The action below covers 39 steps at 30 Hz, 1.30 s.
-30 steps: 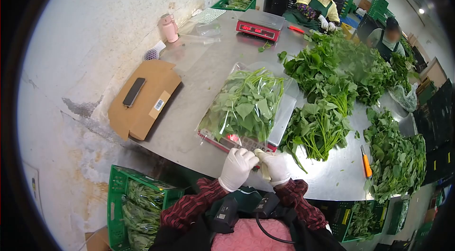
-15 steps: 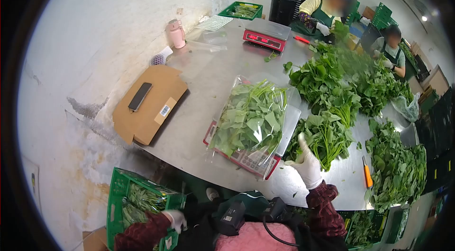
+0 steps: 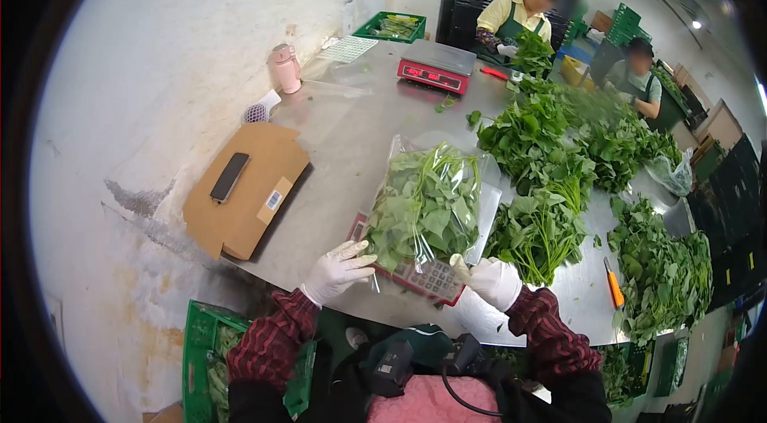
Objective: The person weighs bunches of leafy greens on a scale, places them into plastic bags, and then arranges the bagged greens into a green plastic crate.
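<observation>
Bag of greens (image 3: 431, 211) sitting on scale (image 3: 434, 282), close to near edge of surface (image 3: 335, 143). Left hand (image 3: 339, 273) right at bag's near left corner, right hand (image 3: 491, 281) by scale's near right corner. Can't tell if either grip's closed tbh.

Worktop (image 3: 335, 119): 2 scales, i.e. near-edge scale (image 3: 437, 282) & far-edge scale (image 3: 433, 79). 1 filled bag (image 3: 430, 195) nr near edge. Twd L edge: 1 carton (image 3: 260, 165), 1 phone (image 3: 230, 177) on it, 1 pink flask (image 3: 284, 70). 1 orange-handled cutter (image 3: 614, 285) nr near edge, R end. Gloved hands, near edge: 2, left hand (image 3: 339, 273) + right hand (image 3: 490, 282). Co-wkrs: 2, far side. Loose greens (image 3: 543, 235): overlapping, can't count.
</observation>
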Motion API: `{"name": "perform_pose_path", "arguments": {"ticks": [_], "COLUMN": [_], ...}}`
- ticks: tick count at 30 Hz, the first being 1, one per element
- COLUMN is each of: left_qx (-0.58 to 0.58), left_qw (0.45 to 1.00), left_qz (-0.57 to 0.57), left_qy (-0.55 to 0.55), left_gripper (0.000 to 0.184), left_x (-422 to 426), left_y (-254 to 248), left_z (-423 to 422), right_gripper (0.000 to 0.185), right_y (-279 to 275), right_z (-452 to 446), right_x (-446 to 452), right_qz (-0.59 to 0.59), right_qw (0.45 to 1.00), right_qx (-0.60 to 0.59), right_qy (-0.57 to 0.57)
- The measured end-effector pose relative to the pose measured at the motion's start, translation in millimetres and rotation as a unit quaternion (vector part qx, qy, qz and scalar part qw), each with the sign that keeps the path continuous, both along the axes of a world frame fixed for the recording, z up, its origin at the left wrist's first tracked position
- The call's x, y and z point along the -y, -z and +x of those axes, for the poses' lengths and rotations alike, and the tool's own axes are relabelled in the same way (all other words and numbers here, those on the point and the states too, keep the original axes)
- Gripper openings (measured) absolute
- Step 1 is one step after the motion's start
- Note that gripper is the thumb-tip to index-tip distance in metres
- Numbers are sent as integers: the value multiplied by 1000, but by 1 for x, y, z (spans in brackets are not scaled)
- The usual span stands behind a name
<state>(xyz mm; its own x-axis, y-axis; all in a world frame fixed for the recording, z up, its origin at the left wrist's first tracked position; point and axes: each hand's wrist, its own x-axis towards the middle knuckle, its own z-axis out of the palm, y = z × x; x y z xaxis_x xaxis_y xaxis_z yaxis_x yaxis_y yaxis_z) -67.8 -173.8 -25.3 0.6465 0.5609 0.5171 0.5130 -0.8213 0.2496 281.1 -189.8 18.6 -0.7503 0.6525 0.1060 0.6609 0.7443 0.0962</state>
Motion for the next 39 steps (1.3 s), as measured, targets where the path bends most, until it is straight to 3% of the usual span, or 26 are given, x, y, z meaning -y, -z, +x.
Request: {"name": "perform_pose_path", "arguments": {"ticks": [3, 4, 5, 6, 7, 8, 9, 11, 12, 14, 15, 16, 18, 20, 24, 25, 26, 27, 28, 29, 30, 33, 36, 38, 39], "left_qx": [87, 88, 146, 203, 204, 293, 374, 411, 444, 504, 513, 523, 551, 608, 631, 551, 434, 406, 279, 186, 90, 74, 67, 63, 68], "left_qw": [991, 991, 973, 946, 946, 880, 787, 757, 723, 696, 676, 656, 628, 557, 581, 726, 821, 864, 928, 958, 978, 979, 975, 968, 972], "left_qz": [-90, -91, -172, -250, -250, -373, -483, -487, -490, -465, -471, -477, -480, -522, -457, -273, -71, -33, 4, -1, -8, -120, -125, -89, -59], "left_qy": [41, 43, 44, 43, 44, -21, -84, -143, -200, -215, -239, -264, -267, -216, -237, -309, -364, -295, -247, -216, -186, -149, -170, -226, -215], "left_gripper": [20, 20, 16, 15, 15, 14, 17, 19, 21, 23, 22, 22, 21, 16, 16, 20, 25, 35, 43, 49, 55, 70, 76, 78, 77], "left_x": [-12, -14, -17, -19, -20, -21, -22, -28, -30, -37, -39, -41, -39, -36, -25, -20, -17, -13, -3, 5, 7, -4, -11, 5, 5], "left_y": [11, 15, 13, 12, 12, 11, 10, 5, 3, 25, 31, 36, 37, 39, 26, 18, 13, 12, 10, -9, -22, 13, 24, -15, -21], "left_z": [-13, -15, -15, -14, -11, -4, 4, 25, 36, 52, 55, 54, 49, 41, 26, 29, 31, 32, 30, 37, 48, 68, 65, 62, 66], "right_gripper": [24, 24, 21, 22, 23, 23, 22, 24, 24, 25, 28, 28, 28, 28, 25, 29, 34, 43, 44, 38, 34, 29, 25, 23, 20], "right_y": [10, 21, 30, 36, 40, 33, 29, 20, 30, 56, 63, 66, 61, 60, 42, 36, 28, 29, 31, 22, 16, 14, 33, 10, 1], "right_z": [18, 18, 12, 9, 7, 2, -2, -14, -13, -12, -15, -13, -15, -2, 10, 14, 16, 24, 29, 23, 17, 1, 7, 0, -15], "right_x": [1, 4, 8, 11, 11, 10, 9, 5, 0, -10, -15, -18, -22, -25, -24, -23, -22, -21, -18, -18, -20, -38, -63, -71, -73], "right_qz": [-53, -54, -228, -376, -367, -366, -383, -398, -399, -371, -369, -371, -331, -387, -360, -353, -347, -352, -361, -387, -413, -418, -342, -466, -476], "right_qw": [985, 985, 875, 668, 621, 623, 578, 466, 469, 379, 363, 368, 488, 505, 543, 543, 543, 602, 614, 622, 630, 686, 773, 619, 607], "right_qx": [-164, -163, -408, -607, -646, -645, -662, -712, -711, -737, -732, -731, -658, -626, -621, -633, -644, -609, -614, -577, -538, -452, -462, -545, -560], "right_qy": [25, 27, 126, 210, 250, 250, 284, 342, 341, 419, 442, 439, 468, 450, 436, 424, 413, 377, 341, 361, 379, 388, 270, 321, 303]}}
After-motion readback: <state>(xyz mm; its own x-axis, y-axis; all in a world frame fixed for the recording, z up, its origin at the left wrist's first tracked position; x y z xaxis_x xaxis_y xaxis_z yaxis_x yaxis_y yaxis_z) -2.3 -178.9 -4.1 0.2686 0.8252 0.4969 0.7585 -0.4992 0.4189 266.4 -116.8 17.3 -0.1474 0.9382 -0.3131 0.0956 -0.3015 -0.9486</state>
